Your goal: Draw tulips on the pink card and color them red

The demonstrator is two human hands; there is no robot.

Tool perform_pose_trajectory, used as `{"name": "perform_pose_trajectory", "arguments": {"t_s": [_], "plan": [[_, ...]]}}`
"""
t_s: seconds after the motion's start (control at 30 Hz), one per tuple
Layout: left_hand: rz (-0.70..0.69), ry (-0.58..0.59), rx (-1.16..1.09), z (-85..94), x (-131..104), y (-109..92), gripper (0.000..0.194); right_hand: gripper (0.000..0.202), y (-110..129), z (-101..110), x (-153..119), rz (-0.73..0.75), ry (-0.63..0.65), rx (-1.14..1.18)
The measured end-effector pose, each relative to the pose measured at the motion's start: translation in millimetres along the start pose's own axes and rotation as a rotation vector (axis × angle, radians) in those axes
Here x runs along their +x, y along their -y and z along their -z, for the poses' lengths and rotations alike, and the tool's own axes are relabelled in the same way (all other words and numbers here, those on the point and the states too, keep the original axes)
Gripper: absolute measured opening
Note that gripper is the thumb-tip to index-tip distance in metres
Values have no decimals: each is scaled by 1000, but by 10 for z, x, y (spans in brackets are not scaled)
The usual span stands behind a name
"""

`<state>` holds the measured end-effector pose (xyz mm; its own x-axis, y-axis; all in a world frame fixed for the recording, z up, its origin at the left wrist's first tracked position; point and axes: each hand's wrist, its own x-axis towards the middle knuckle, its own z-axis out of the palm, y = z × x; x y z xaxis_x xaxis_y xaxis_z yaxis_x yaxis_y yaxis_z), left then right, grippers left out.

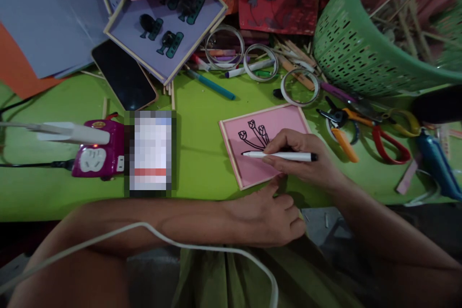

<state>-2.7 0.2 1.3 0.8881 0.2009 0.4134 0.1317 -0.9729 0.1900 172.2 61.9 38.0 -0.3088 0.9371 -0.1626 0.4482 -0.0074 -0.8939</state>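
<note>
My right hand is closed around a white marker with a black end, held nearly level. The marker's tip rests on a pink card edged with thin pale wooden strips. Black-outlined flowers on stems are drawn on the card, with a short curved line at the marker tip. Part of the drawing is hidden behind my right hand. My left hand lies at the table's front edge, its index finger reaching to the card's lower edge and the other fingers loosely curled, with nothing held.
Purple power adapter, pixelated screen and dark phone lie left. Behind are a lilac framed card, teal marker and tape rolls. Pliers and a green basket stand right; a white cable crosses my left arm.
</note>
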Motion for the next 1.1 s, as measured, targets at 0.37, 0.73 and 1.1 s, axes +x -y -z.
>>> {"name": "perform_pose_trajectory", "arguments": {"t_s": [0.37,0.73,1.1], "plan": [[22,-36,-25,-7,4,4,16,8,-11,4,-15,18,4,1],[17,-5,-9,13,7,9,15,11,-14,17,-34,7,12,34],[22,14,-25,-11,6,-3,13,8,4,51,-30,18,28,45]]}}
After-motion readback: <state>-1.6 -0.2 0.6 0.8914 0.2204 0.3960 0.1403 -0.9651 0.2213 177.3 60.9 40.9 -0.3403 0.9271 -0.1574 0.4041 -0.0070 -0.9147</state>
